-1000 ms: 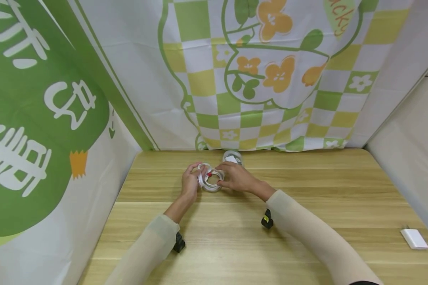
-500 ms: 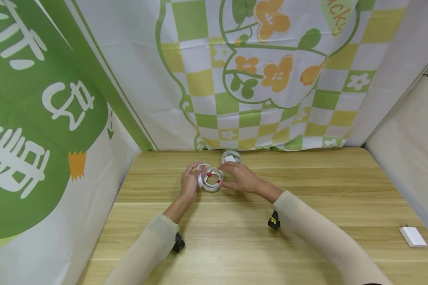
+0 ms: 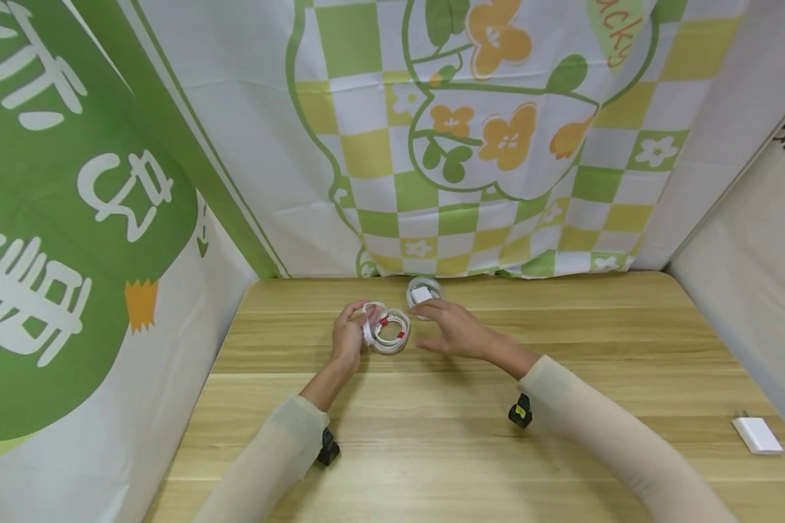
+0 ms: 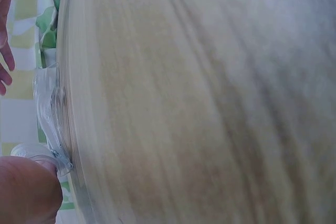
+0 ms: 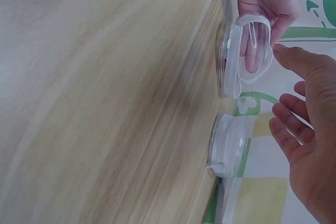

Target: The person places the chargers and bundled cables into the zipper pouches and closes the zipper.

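My left hand grips the raised clear lid of a round, white-rimmed case on the table. Inside the case sits a coiled white cable with red ties. My right hand hovers just right of the case, fingers relaxed and holding nothing. Behind it, a second round clear case stands near the back edge, with a white block showing in it. In the left wrist view my left hand covers part of the lid.
A white plug-in charger lies at the far right of the wooden table, prongs pointing back. A green-and-white checked cloth hangs along the back edge. Printed cloth walls stand at the left and right.
My right hand has drawn away from the case with the cable, to the right, and its fingers have spread. My left hand stays on the lid.
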`<state>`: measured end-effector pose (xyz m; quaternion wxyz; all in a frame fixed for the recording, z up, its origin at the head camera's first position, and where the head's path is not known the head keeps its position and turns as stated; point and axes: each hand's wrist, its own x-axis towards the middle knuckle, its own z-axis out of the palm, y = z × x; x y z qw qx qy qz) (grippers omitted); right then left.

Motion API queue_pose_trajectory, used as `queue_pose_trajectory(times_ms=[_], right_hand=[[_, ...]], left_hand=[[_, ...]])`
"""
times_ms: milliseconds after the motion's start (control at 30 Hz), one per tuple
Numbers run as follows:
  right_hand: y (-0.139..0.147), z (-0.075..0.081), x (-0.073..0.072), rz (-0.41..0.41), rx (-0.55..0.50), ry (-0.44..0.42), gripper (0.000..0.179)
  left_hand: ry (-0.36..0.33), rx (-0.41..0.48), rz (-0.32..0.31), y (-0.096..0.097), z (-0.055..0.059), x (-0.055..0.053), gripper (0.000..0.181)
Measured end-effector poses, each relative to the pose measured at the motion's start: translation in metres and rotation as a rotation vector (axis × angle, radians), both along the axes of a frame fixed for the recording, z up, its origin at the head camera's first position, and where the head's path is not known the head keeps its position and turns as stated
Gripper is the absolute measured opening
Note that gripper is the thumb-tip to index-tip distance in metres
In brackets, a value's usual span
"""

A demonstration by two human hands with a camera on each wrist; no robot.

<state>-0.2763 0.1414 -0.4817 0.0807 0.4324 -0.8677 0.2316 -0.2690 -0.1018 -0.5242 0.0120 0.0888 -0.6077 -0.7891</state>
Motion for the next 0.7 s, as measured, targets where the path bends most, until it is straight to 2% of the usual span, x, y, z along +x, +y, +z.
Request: queue_pose_trajectory(times_ms=[333, 700], right_hand=[[0.020, 0.005, 0.011, 0.023, -0.062, -0.002, 0.061], [0.046, 0.010, 0.021, -0.008, -0.029, -0.033, 0.061]], left_hand=[[-0.003, 0.019, -0.006, -0.001, -0.002, -0.001, 0.037], [0.005, 0.018, 0.003, 0.001, -0.004, -0.003, 0.038]])
